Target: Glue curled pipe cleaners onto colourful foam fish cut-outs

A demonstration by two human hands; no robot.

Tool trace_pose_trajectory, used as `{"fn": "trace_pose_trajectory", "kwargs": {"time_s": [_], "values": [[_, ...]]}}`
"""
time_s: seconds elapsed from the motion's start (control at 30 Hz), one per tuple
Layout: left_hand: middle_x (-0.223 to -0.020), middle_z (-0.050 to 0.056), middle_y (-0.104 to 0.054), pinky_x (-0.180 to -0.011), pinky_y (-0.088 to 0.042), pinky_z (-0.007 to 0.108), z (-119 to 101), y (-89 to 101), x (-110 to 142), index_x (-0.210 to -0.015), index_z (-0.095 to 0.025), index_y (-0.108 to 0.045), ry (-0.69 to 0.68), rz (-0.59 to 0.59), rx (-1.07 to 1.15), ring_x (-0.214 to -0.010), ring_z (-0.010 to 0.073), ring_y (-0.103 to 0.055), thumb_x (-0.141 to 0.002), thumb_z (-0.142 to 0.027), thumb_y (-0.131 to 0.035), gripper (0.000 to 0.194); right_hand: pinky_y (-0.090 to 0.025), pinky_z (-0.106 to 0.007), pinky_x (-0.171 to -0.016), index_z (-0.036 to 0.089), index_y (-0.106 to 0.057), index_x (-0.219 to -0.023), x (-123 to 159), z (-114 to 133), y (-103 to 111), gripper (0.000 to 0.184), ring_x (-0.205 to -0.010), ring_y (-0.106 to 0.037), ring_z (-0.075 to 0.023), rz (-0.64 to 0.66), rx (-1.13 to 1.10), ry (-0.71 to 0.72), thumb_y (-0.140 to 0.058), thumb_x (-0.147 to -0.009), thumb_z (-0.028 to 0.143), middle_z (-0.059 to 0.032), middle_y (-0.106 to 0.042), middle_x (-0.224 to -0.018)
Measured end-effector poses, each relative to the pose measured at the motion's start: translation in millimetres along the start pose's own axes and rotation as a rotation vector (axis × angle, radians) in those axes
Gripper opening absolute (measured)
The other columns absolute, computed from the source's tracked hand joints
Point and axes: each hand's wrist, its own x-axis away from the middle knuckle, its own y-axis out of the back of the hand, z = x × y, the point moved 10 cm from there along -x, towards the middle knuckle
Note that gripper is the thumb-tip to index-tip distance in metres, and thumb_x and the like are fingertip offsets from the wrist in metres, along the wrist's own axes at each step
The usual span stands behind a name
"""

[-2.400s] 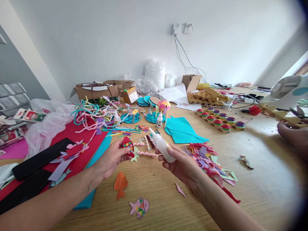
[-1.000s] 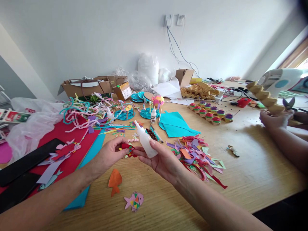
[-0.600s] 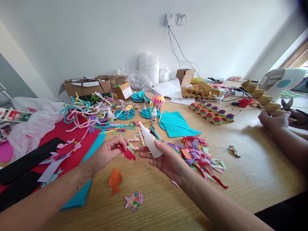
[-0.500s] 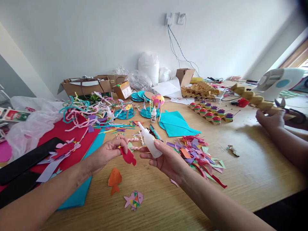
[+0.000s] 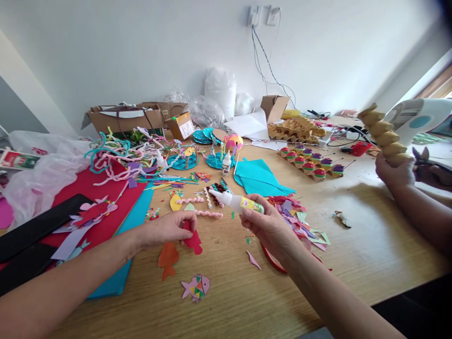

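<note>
My left hand (image 5: 180,226) pinches a red paper fish (image 5: 193,242), its plain side showing. In my right hand (image 5: 263,221) is a white glue bottle (image 5: 231,201), tipped over so its nozzle points left, with a yellow label in view. Below my left hand an orange paper fish (image 5: 168,259) lies on the table. Closer to me is a pink paper fish (image 5: 196,287) with coloured triangles. Beyond the hands lie a yellow paper piece (image 5: 175,201) and twisted pink pipe cleaners (image 5: 208,213).
Paper scraps (image 5: 293,212) lie right of my right hand, near teal sheets (image 5: 263,176). A small glue bottle (image 5: 226,164) stands behind. Painted egg-carton pieces (image 5: 309,165) are farther right. Red sheets (image 5: 84,202) cover the left. A co-worker's hand (image 5: 395,172) grips an egg-carton strip (image 5: 383,134).
The red fish has been turned from its dotted side to its plain side. My right hand has moved right and tipped the glue bottle nearly level. The co-worker's carton strip has swung more upright.
</note>
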Motion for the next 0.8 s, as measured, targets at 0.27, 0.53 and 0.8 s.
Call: {"fn": "trace_pose_trajectory", "kwargs": {"time_s": [0.27, 0.53, 0.8], "values": [[-0.079, -0.002, -0.058, -0.064, -0.039, 0.024, 1.3, 1.6, -8.6, -0.086, -0.023, -0.058, -0.124, -0.131, -0.376, -0.072, 0.0176, -0.053, -0.062, -0.004, -0.055, 0.031, -0.031, -0.02, -0.048, 0.019, -0.055, -0.084, -4.4, 5.0, 11.5, 0.04, -0.053, -0.043, -0.0067, -0.009, 0.018, 0.055, -0.081, -0.057, 0.032, 0.0043, -0.053, -0.069], [-0.115, 0.007, -0.046, -0.081, -0.046, 0.036, -11.2, -1.9, 6.3, -0.094, -0.019, -0.054, -0.204, -0.263, -0.765, -0.098, 0.0236, -0.052, -0.072, -0.008, -0.06, 0.026, -0.036, -0.019, -0.052, 0.018, -0.056, -0.075, -6.9, 4.1, 6.8, 0.032, -0.058, -0.046, -0.0066, 0.029, -0.039, 0.083, -0.081, -0.058, 0.028, 0.004, -0.055, -0.07], [-0.104, 0.007, -0.063, -0.088, -0.049, 0.032, -21.0, -15.7, 43.0, -0.1, -0.017, -0.057, -0.565, -0.279, -0.92, -0.101, 0.0184, -0.058, -0.092, -0.012, -0.037, 0.022, -0.03, -0.017, -0.04, 0.02, -0.05, -0.082, -8.9, 9.5, -10.7, 0.039, -0.053, -0.056, -0.0088, 0.093, 0.076, 0.04, -0.08, -0.059, 0.032, 0.0035, -0.061, -0.067]]}}
